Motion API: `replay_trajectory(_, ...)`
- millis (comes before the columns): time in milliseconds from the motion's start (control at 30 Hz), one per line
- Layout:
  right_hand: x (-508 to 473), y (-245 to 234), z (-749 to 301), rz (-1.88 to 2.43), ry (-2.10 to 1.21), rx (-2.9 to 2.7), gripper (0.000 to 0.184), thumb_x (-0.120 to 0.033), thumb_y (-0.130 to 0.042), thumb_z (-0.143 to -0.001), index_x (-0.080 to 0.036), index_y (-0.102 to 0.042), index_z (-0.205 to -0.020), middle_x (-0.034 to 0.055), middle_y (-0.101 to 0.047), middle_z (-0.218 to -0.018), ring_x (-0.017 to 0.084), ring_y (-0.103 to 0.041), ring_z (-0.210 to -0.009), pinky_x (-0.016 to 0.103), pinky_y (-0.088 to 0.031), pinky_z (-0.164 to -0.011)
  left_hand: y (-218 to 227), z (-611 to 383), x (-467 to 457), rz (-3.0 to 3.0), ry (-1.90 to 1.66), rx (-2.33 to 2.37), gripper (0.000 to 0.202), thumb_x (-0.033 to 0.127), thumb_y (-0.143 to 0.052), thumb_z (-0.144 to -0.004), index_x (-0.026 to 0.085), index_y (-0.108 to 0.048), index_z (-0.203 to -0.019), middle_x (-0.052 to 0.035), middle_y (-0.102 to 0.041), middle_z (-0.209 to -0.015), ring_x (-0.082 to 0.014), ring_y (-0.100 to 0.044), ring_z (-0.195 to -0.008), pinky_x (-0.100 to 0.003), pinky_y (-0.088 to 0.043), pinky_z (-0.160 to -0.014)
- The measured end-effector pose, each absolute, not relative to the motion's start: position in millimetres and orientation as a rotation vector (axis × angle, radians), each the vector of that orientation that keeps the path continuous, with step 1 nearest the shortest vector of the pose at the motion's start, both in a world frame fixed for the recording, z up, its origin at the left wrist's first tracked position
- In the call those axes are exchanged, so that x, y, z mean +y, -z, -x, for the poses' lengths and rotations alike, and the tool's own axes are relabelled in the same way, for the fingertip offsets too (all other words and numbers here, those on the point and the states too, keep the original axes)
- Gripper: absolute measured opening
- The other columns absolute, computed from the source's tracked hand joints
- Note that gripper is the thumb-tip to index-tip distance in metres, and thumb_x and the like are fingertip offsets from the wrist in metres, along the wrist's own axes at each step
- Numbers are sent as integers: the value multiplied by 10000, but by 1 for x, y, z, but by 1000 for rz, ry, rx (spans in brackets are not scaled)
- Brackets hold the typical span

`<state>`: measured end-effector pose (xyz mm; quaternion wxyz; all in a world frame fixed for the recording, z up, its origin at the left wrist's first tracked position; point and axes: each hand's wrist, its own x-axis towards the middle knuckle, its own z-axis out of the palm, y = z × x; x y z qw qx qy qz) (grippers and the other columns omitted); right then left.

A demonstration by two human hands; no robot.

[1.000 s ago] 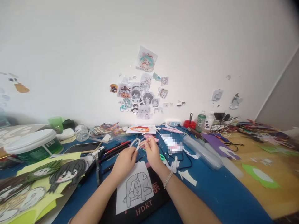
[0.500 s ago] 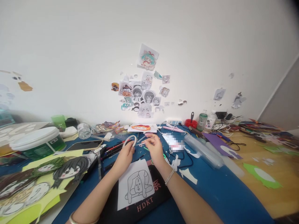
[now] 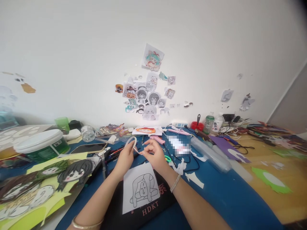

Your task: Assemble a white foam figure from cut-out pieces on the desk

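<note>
My left hand (image 3: 126, 158) is closed around a thin pale ring that looks like a roll of tape (image 3: 131, 140), held upright above the desk. A short strip hangs from the ring toward my right hand (image 3: 154, 156), whose thumb and forefinger are pinched at the strip's end. Below both hands lies a white sheet with a line drawing (image 3: 142, 188) of a long-haired figure. The sheet rests on a black flat item (image 3: 115, 207) printed with pink letters. Green-handled scissors (image 3: 168, 158) lie partly hidden beside my right wrist.
On the left are paper cut-outs (image 3: 76, 174), a phone (image 3: 90, 148) and a green-and-white tub (image 3: 43, 143). Pens lie behind my left hand. To the right are paper scraps (image 3: 194, 179), a clear plastic roll (image 3: 212, 155), purple paper (image 3: 222, 145) and bottles (image 3: 209, 123).
Both hands have shifted slightly, the left toward the left with the ring. My right fingers have come lower, close to the strip. The view has moved a little.
</note>
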<state>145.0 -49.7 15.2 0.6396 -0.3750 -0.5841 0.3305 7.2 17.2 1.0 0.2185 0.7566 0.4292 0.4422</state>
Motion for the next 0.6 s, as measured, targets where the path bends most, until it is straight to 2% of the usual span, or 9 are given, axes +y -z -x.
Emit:
replay_trajectory(167, -60, -24, -148, 844, -716, -1447, 217, -209, -568, -714, -209, -478, -911, -54, -540, -591, 138, -575, -618, 282, -455, -685, -6, -8, 13, -1984, -1197, 1120, 431, 289, -381, -784, 128, -515, -1161, -105, -623, -1072, -233, -530, -1064, -406, -367, -941)
replay_trajectory(367, -70, -33, -154, 861, -527, -1733, 156, -144, -518, -728, -219, -543, -862, -19, -566, -636, 164, -563, -727, 311, -432, -755, -12, -17, -3, -1789, -1134, 969, 469, 249, -400, -746, 102, -485, -1183, -124, -561, -1192, -225, -524, -1078, -364, -409, -896)
replay_trajectory(467, -79, -40, -154, 836, -433, -1805, 184, -96, -485, -716, -219, -562, -830, -8, -570, -641, 173, -534, -757, 317, -422, -764, -12, -15, -3, -1745, -1125, 916, 468, 259, -425, -738, 116, -486, -1179, -108, -615, -1093, -215, -565, -998, -345, -442, -831)
replay_trajectory(600, -99, -54, -147, 771, -479, -1865, 233, -100, -474, -732, -229, -562, -904, -28, -534, -594, 158, -525, -689, 311, -430, -742, -10, 4, 18, -1725, -1286, 1176, 383, 269, -380, -745, 110, -552, -1047, -47, -633, -770, -182, -593, -725, -322, -461, -692)
